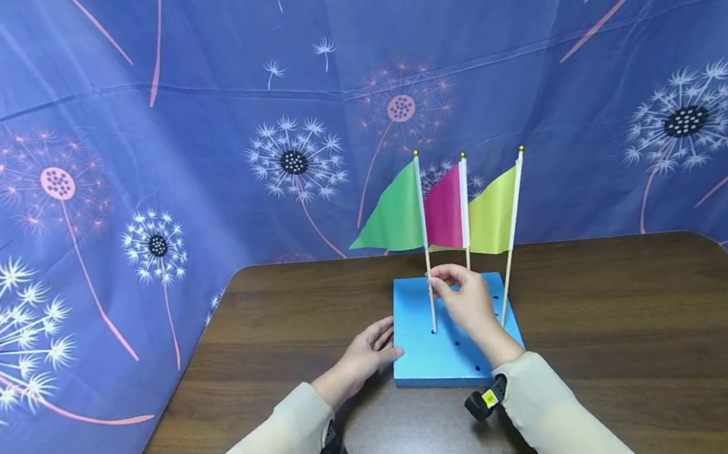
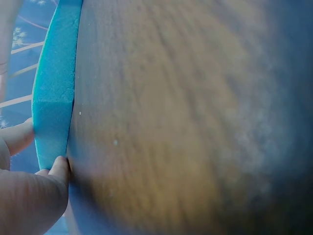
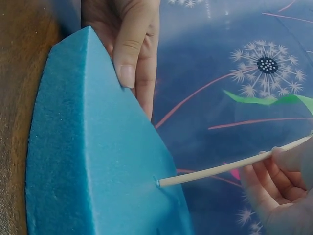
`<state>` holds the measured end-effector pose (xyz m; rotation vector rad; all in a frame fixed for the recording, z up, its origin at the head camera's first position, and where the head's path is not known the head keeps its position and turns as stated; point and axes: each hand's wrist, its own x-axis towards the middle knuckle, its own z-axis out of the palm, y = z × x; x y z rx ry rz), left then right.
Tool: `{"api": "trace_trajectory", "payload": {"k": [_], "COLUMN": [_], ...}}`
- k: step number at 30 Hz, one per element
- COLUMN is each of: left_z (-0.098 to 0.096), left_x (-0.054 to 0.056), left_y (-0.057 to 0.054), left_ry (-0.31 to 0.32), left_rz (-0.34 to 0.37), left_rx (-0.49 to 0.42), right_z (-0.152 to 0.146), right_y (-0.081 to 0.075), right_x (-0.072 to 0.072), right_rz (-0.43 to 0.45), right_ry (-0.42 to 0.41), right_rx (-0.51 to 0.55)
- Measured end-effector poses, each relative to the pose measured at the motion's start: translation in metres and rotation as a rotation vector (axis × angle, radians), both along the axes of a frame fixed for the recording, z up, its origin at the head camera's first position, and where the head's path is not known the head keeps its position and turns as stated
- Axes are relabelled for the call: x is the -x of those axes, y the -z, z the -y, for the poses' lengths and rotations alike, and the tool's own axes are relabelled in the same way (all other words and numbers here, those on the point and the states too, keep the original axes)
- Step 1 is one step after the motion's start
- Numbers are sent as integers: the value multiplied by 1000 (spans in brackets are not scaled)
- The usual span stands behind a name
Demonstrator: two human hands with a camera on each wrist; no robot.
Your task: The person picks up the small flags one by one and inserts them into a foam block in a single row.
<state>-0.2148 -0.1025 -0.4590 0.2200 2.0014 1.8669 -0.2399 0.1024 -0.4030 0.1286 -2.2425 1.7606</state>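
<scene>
A thick blue foam board [image 1: 416, 362] with several small holes lies on the table. My right hand [image 1: 471, 305] pinches the thin wooden stick of a green flag [image 1: 397, 215] between thumb and fingers, above the board. In the right wrist view, the lower end of the stick [image 3: 210, 172] is at a hole in the board's top. My left hand [image 1: 367, 353] grips the board's left edge, its thumb [image 3: 127, 73] on the top face. Behind the right hand, a magenta flag [image 1: 444, 209] and a yellow flag [image 1: 495, 213] stand on the board, the yellow one leaning right.
The brown wooden table [image 1: 624, 315] reaches out on both sides of the board. Behind it hangs a blue cloth [image 1: 208, 40] printed with dandelions. Each wrist wears a small black camera, the right one [image 1: 486, 399] close to the board's front edge.
</scene>
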Motion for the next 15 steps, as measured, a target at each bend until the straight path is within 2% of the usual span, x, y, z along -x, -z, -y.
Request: {"api": "trace_trajectory", "payload": {"k": [10,15], "left_z": [0,0], "left_x": [0,0], "left_y": [0,0], "left_ry": [-3,-13], "left_rz": [2,9], "left_rx": [1,2], "right_z": [5,7], "right_y": [5,8], "right_x": [6,5], "right_rz": [4,13], "right_ry": [15,8], "right_rx": [-20,-68]}}
